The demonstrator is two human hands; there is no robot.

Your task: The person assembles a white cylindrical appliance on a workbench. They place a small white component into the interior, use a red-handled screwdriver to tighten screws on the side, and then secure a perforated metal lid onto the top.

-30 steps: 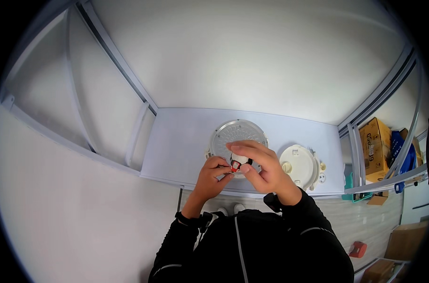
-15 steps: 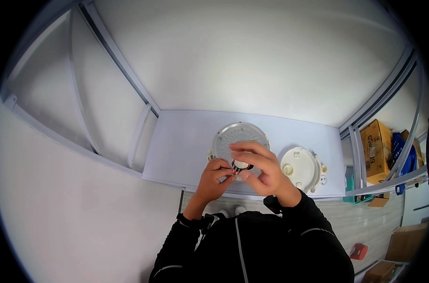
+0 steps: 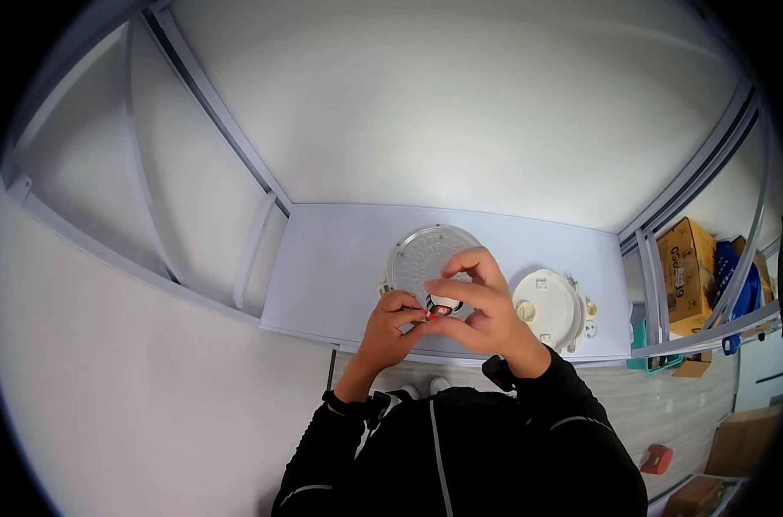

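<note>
A person in a black jacket (image 3: 460,448) works at a pale table (image 3: 331,258), both hands raised together over its near edge. The left hand (image 3: 393,320) and the right hand (image 3: 477,306) meet fingertip to fingertip, pinching between them a small part (image 3: 440,308) that shows white, black and a touch of red; its exact kind is too small to tell. The right hand's fingers curl over the part from above, the left hand's thumb and forefinger close on it from the nine o'clock side. Directly behind the hands, at twelve o'clock from them, a round clear ribbed cover (image 3: 426,257) lies flat on the table, its lower rim hidden by the fingers. At three o'clock from the hands, near but apart, sits a round white base (image 3: 548,308) with small tabs along its right rim. White partition walls framed in grey rails (image 3: 219,138) enclose the table on the far and left sides. Beyond the right rail, at two o'clock, a brown cardboard box (image 3: 689,267) stands on a shelf beside a blue package (image 3: 743,280); a teal bin (image 3: 643,349) sits just below. On the floor at five o'clock lies a small red object (image 3: 657,458), with more cardboard boxes (image 3: 740,441) near it.
</note>
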